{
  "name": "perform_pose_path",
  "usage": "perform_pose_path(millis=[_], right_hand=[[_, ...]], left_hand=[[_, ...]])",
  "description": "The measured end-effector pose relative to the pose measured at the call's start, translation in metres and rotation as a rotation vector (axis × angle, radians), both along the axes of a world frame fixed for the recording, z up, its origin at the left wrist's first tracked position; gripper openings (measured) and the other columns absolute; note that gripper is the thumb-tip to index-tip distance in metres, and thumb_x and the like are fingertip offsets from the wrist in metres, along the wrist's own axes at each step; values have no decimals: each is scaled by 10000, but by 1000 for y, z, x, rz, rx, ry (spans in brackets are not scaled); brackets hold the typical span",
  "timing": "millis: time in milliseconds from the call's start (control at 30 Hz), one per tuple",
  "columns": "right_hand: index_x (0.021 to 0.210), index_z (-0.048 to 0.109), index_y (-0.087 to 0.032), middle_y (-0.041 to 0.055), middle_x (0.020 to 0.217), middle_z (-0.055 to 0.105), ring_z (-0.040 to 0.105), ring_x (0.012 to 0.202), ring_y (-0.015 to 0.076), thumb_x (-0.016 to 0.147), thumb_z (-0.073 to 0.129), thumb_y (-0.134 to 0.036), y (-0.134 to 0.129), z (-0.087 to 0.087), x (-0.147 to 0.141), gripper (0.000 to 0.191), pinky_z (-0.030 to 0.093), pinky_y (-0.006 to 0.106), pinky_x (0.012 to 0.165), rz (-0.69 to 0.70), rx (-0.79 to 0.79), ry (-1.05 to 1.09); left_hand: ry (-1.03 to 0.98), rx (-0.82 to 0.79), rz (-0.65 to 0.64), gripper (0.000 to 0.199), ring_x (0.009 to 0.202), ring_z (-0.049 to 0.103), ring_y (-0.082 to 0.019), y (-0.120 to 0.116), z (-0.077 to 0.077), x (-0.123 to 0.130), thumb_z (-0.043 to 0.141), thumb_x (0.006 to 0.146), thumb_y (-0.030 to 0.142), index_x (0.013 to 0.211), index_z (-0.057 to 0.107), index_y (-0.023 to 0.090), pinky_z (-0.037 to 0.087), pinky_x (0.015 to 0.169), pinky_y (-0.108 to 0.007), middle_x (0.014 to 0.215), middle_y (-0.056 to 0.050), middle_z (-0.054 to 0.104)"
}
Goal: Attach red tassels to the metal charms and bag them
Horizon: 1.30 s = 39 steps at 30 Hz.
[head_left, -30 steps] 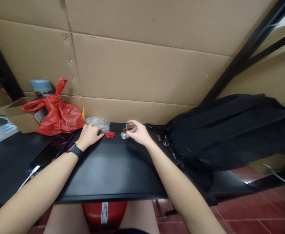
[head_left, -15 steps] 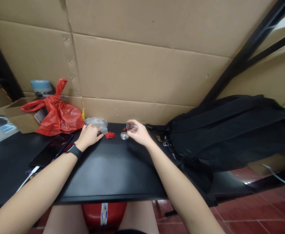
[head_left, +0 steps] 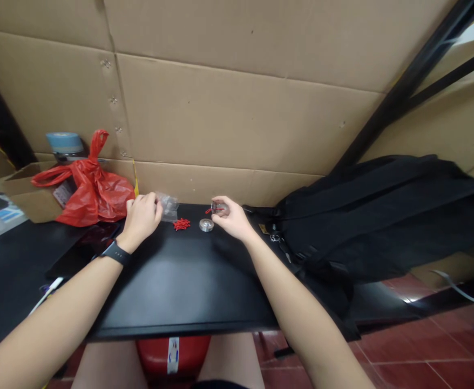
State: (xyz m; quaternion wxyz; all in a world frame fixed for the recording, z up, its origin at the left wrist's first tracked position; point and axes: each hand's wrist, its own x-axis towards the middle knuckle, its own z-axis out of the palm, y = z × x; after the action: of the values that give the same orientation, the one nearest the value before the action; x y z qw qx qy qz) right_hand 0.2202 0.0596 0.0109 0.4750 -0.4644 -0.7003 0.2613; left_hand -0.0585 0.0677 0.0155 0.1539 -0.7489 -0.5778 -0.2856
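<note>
My right hand (head_left: 234,219) grips a small clear round container (head_left: 219,208), tilted up off the table, with a thin red cord showing in or across it. Just below it, a shallow round clear piece with a silvery rim (head_left: 206,225) lies on the black table (head_left: 172,281). To the left is a small pile of short red strings (head_left: 181,224). My left hand (head_left: 142,216), with a black watch on its wrist, has its fingers curled together beside a crumpled clear plastic bag (head_left: 168,208). What those fingers hold, if anything, is hidden.
A knotted red plastic bag (head_left: 95,189) and an open cardboard box (head_left: 34,197) stand at the left, near a blue-lidded jar (head_left: 65,143). A dark tablet (head_left: 75,256) lies by my left forearm. A black backpack (head_left: 383,216) fills the right side. Cardboard (head_left: 221,119) walls the back.
My left hand has lifted and drawn back to the left, its fingers now curled, uncovering more of the plastic bag. The right hand has barely moved, still gripping the container.
</note>
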Motion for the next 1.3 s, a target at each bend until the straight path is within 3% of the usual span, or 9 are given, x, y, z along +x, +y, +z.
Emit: perform_pose_path(millis=[67, 233, 433, 667, 833, 1100, 1300], right_hand=[[1130, 617, -186, 75, 1140, 691, 641, 664, 109, 673, 637, -231, -1, 3, 1, 460, 543, 280, 732, -5, 16, 0], [1130, 640, -184, 56, 1054, 705, 617, 638, 108, 699, 631, -204, -8, 12, 8, 431, 527, 259, 679, 50, 71, -111], [1105, 680, -174, 39, 970, 710, 610, 652, 120, 700, 670, -151, -20, 30, 18, 406, 497, 250, 680, 125, 98, -416], [1082, 699, -194, 14, 912, 731, 645, 700, 139, 689, 721, -128, -37, 47, 22, 400, 474, 231, 679, 212, -146, -693], [918, 695, -223, -11, 768, 713, 626, 628, 160, 608, 814, -219, -47, 45, 15, 332, 419, 234, 563, 202, -340, -885], [733, 608, -229, -14, 656, 653, 569, 553, 164, 537, 856, -265, -60, 51, 4, 319, 350, 249, 474, 143, -430, -1033], [783, 634, -231, 4, 699, 658, 585, 582, 176, 558, 853, -276, -64, 55, 3, 316, 360, 260, 504, 107, -416, -1030]], left_hand=[[-22, 23, -108, 270, 966, 617, -270, -8, 6, 8, 341, 1012, 310, 993, 575, 177, 369, 868, -406, 979, -113, 703], [157, -152, -619, 251, 815, 623, -194, -37, 1, 44, 359, 1018, 269, 936, 580, 183, 399, 858, -348, 877, -56, 687], [257, -361, -878, 245, 931, 670, -180, -54, -16, 63, 448, 1032, 306, 988, 666, 204, 435, 886, -311, 1022, -51, 725], [241, -449, -904, 349, 1225, 622, -243, -50, -15, 51, 565, 987, 421, 1278, 663, 256, 427, 1028, -348, 1336, -73, 669], [268, -442, -874, 545, 1226, 603, -284, -54, -16, 50, 641, 919, 492, 1417, 573, 283, 426, 1041, -387, 1399, -110, 597], [332, -520, -875, 448, 1354, 506, -341, -57, -13, 47, 630, 935, 464, 1380, 583, 452, 371, 1085, -493, 1543, -81, 491], [345, -478, -827, 490, 1262, 552, -313, -62, -16, 49, 557, 956, 529, 1430, 535, 409, 389, 1053, -453, 1495, -85, 546]])
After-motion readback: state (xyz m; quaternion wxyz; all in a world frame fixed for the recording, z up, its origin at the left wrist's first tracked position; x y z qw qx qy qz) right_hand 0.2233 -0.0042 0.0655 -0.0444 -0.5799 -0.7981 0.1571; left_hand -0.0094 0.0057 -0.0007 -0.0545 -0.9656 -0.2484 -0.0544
